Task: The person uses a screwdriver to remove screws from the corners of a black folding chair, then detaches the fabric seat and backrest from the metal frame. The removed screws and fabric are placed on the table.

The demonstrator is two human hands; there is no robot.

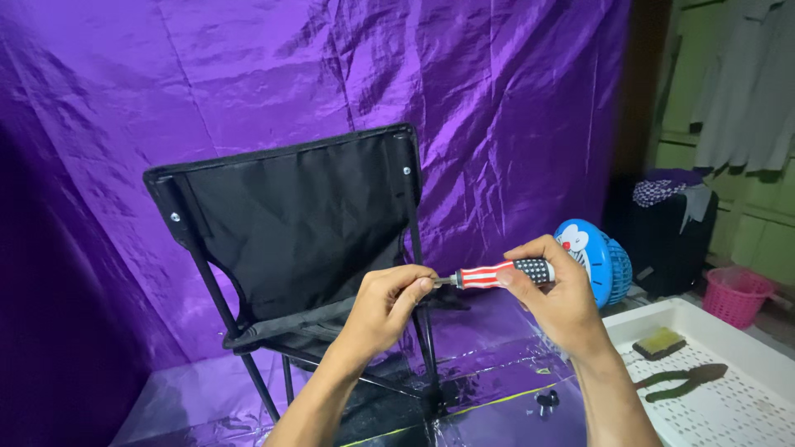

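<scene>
My right hand (556, 291) grips the handle of a screwdriver (497, 272), which is striped red and white with a dark dotted end. The tool lies level and points left. My left hand (389, 305) pinches its metal tip between the fingertips. Both hands are held up in front of a black folding chair (290, 215) with a fabric back and thin metal legs. The tip itself is hidden by my left fingers.
A purple sheet (248, 74) hangs behind the chair and covers the floor. At the right, a white perforated tray (729, 389) holds green-handled pliers (679, 381) and a sponge (658, 343). A blue round fan (598, 258), a pink basket (735, 294) and a dark suitcase stand beyond.
</scene>
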